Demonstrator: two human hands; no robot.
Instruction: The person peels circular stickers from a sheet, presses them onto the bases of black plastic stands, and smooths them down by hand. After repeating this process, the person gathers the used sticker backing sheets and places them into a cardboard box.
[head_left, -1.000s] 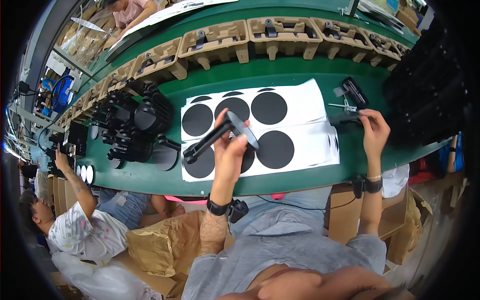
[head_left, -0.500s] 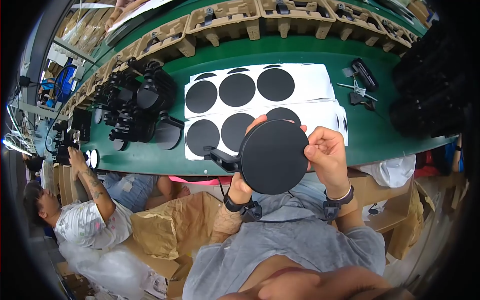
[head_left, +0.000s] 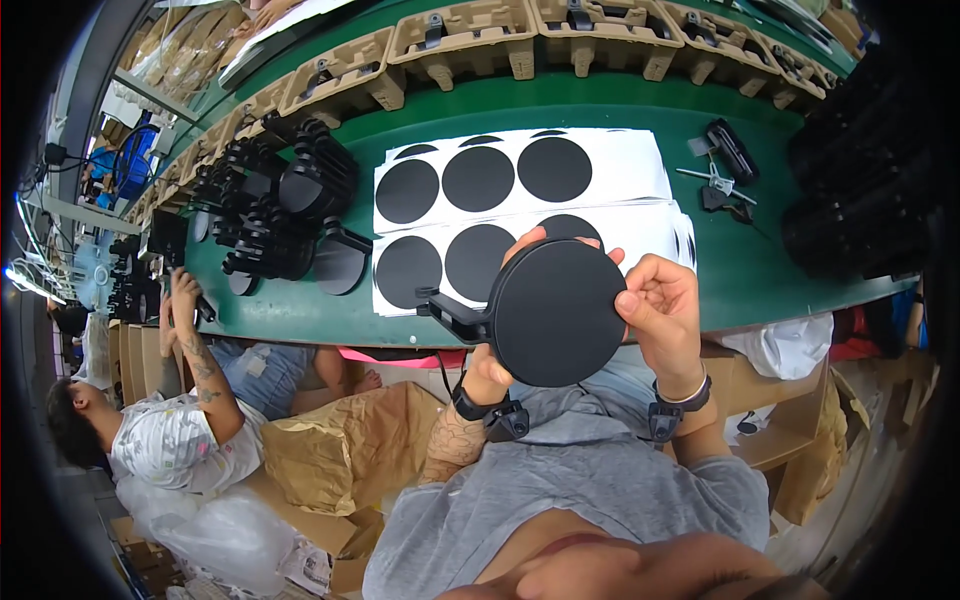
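Both hands hold a matte black round disc [head_left: 560, 312] with a short bracket arm, raised above the green bench [head_left: 640, 110]: left hand [head_left: 490, 365] grips behind it, right hand [head_left: 665, 310] pinches its rim. White sheets [head_left: 620, 175] bearing black circles lie beyond.

Disc lifted off the bench and turned flat toward us

A second ago our left hand [head_left: 487, 372] held the black disc part [head_left: 560, 312] edge-on over the white sheets [head_left: 650, 190] while our right hand [head_left: 665, 315] reached to the far right; now both hands hold it near us, its round face showing.
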